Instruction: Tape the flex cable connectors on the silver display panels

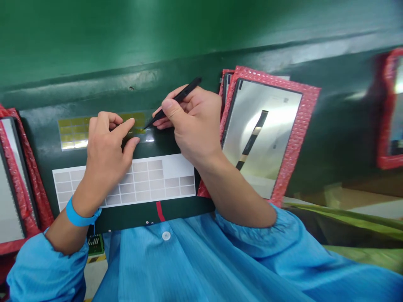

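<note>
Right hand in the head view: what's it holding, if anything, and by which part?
The right hand holds a black pointed tool, probably tweezers, around its middle.

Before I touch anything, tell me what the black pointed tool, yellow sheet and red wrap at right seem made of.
Black pointed tool: dark, smooth; plastic or coated metal, I can't tell.
Yellow sheet: probably glossy plastic film, given its bright glare.
Red wrap: likely shiny bubble plastic, judging by its small bumps.
</note>
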`<state>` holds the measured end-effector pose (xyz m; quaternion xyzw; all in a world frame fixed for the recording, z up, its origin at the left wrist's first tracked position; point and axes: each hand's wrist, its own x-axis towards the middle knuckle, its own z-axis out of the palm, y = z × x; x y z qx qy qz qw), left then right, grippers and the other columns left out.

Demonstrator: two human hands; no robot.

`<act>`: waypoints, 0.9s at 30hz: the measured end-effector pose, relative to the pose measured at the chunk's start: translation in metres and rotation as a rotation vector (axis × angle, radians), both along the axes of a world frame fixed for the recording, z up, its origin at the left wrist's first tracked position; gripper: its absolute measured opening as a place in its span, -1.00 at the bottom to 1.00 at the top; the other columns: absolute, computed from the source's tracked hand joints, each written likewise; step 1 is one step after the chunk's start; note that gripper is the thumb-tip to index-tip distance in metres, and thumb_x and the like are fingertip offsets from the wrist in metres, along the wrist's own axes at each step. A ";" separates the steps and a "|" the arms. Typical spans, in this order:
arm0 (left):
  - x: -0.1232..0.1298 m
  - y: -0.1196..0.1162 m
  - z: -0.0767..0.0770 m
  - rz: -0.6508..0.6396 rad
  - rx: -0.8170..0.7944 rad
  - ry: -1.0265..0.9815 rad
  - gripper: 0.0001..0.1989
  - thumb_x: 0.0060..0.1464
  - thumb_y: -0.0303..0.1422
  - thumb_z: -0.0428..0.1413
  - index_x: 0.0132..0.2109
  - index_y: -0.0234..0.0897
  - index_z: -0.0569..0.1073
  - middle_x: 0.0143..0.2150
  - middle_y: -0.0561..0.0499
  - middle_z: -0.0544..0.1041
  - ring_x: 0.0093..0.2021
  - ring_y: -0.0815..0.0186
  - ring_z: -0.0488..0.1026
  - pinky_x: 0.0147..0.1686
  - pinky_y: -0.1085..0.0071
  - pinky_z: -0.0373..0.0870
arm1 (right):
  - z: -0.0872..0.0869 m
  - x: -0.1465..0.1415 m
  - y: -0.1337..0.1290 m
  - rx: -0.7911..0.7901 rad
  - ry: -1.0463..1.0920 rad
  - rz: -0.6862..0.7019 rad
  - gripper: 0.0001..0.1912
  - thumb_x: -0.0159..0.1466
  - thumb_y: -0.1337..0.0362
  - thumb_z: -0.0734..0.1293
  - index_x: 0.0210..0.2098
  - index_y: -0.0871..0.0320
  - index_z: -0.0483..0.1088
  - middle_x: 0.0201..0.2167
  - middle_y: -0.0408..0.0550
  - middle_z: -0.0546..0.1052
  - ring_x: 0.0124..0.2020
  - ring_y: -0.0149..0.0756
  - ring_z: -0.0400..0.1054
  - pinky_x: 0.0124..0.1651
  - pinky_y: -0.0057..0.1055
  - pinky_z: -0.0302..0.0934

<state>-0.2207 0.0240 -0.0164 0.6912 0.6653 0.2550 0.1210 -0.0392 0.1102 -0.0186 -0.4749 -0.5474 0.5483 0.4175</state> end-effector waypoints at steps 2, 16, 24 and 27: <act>-0.001 0.001 -0.001 -0.002 0.004 -0.001 -0.73 0.33 -0.29 0.24 0.13 -0.13 0.63 0.06 -0.12 0.50 0.07 0.02 0.44 0.11 -0.05 0.45 | 0.003 0.001 -0.001 -0.003 0.014 -0.011 -0.54 0.34 -0.22 0.53 -0.26 0.02 0.45 -0.33 -0.14 0.65 -0.41 -0.33 0.58 -0.33 -0.39 0.55; 0.031 -0.009 0.030 -0.006 0.121 -0.001 -0.63 0.34 -0.24 0.25 0.24 0.09 0.64 0.14 -0.12 0.63 0.12 -0.16 0.56 0.09 -0.18 0.50 | 0.046 0.181 -0.035 0.028 -0.016 -0.462 -0.55 0.18 -0.06 0.69 -0.31 0.04 0.47 -0.49 -0.20 0.61 -0.59 -0.35 0.50 -0.59 -0.46 0.35; 0.166 -0.027 0.017 -0.152 0.140 -0.087 -0.70 0.36 -0.50 0.22 0.17 -0.18 0.60 0.07 -0.17 0.62 0.05 0.07 0.57 -0.02 0.08 0.56 | 0.011 0.200 -0.037 -0.086 -0.051 -0.337 -0.53 0.27 -0.12 0.63 -0.26 0.02 0.40 -0.40 -0.13 0.64 -0.54 -0.31 0.53 -0.66 -0.45 0.21; 0.180 -0.024 0.006 -0.101 0.131 -0.074 -0.71 0.35 -0.49 0.23 0.16 -0.20 0.63 0.07 -0.17 0.60 0.02 0.08 0.54 -0.06 0.10 0.55 | 0.014 0.198 -0.035 -0.133 -0.040 -0.316 -0.58 0.32 -0.07 0.61 -0.25 0.02 0.41 -0.36 -0.10 0.65 -0.53 -0.28 0.53 -0.63 -0.40 0.26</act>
